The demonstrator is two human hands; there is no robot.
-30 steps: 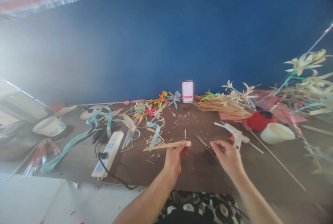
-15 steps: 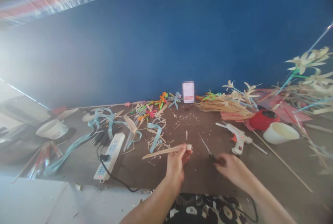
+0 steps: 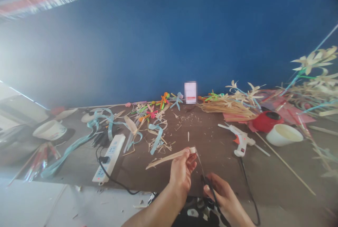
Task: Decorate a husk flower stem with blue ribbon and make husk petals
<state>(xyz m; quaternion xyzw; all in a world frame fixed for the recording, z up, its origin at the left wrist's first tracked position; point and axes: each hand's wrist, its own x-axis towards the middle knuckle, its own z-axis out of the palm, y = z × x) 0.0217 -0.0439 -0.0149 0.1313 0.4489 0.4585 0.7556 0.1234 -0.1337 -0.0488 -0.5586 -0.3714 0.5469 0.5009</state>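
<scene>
Pinched in my left hand (image 3: pixel 181 172) is a pale, flat strip of husk or straw (image 3: pixel 164 158). Its long tail points left, and its short end sticks out past my fingertips. My right hand (image 3: pixel 221 190) is closed around the black handles of a pair of scissors (image 3: pixel 201 165). The thin blades point up and meet the short end of the strip; whether they are open there I cannot tell. A small pale sliver (image 3: pixel 188 136) lies on the dark table (image 3: pixel 211 142) beyond my hands.
A white glue gun (image 3: pixel 242 140) with a cable lies at right, near a white cup (image 3: pixel 283 135) and red container (image 3: pixel 268 121). Left are a power strip (image 3: pixel 109 160), blue ribbon (image 3: pixel 66 158) and a white mug (image 3: pixel 50 131). Colourful craft flowers (image 3: pixel 151 111) stand behind.
My right hand has moved left and nearer to me, bringing the scissors up to the strip's short end. The left hand keeps its hold on the strip.
</scene>
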